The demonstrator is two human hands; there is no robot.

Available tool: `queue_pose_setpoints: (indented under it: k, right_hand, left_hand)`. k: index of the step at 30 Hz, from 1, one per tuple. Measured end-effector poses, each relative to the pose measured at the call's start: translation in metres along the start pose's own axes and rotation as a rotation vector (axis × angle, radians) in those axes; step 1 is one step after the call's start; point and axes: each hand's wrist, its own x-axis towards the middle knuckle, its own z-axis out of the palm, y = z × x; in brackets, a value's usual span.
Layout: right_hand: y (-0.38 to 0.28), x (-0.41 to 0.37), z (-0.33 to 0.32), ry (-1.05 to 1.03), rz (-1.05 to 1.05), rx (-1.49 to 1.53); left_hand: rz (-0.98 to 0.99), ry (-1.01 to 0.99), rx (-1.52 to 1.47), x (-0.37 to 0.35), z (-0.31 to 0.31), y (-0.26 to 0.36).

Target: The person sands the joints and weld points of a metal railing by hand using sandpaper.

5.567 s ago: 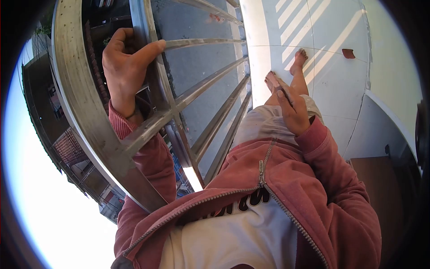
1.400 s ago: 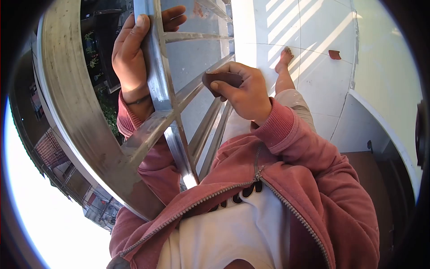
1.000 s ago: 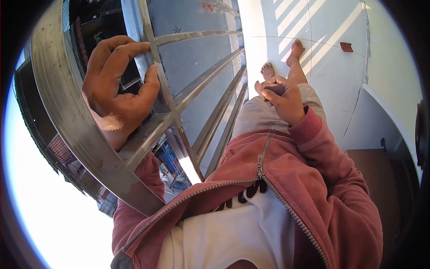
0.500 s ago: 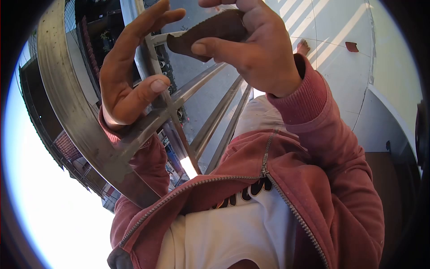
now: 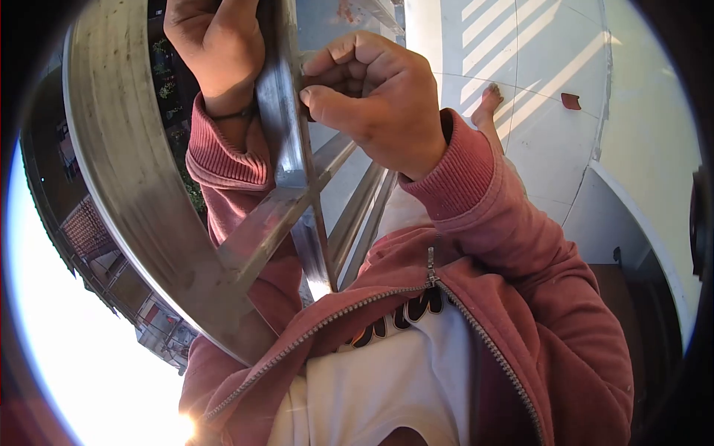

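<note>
A grey metal railing rises beside me, with a narrow upright (image 5: 282,111) between my hands. At the right side of this upright, my right hand (image 5: 379,97) has its fingers curled and its thumb bent in. Only a dark sliver of the sheet (image 5: 306,113) shows under the thumb, against the metal; the rest is hidden. On the upright's other side is my left hand (image 5: 223,52), close to the metal, with its fingers cut off by the frame's top edge or hidden.
A wide curved rail (image 5: 126,149) runs down the left, joined to the upright by a crossbar (image 5: 260,230). Lower bars (image 5: 353,215) slant beside my legs. A small red piece (image 5: 570,101) lies on the tiled floor (image 5: 543,163), near my bare foot (image 5: 491,98). A pale wall stands right.
My right hand has moved left and down to the upright, taking the dark sheet there. My left hand has risen out of its open pose. The view has shifted closer to the railing.
</note>
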Motion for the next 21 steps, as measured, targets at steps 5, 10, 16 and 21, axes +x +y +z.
queue_pose_setpoints:
  k: [5,10,16,21]
  right_hand:
    - [-0.013,0.007,-0.004,-0.083,0.001,-0.176]
    - [-0.009,0.009,-0.003,-0.069,0.02,-0.126]
    - [-0.011,0.008,-0.006,-0.144,0.058,-0.075]
    - [-0.015,0.015,-0.01,-0.202,0.055,-0.171]
  left_hand:
    - [0.03,-0.019,-0.006,0.002,-0.002,0.002]
    - [0.014,0.01,0.019,0.001,-0.003,0.003]
    - [-0.012,-0.001,-0.05,-0.003,0.006,0.014]
    - [0.035,-0.038,-0.043,-0.001,0.002,0.005]
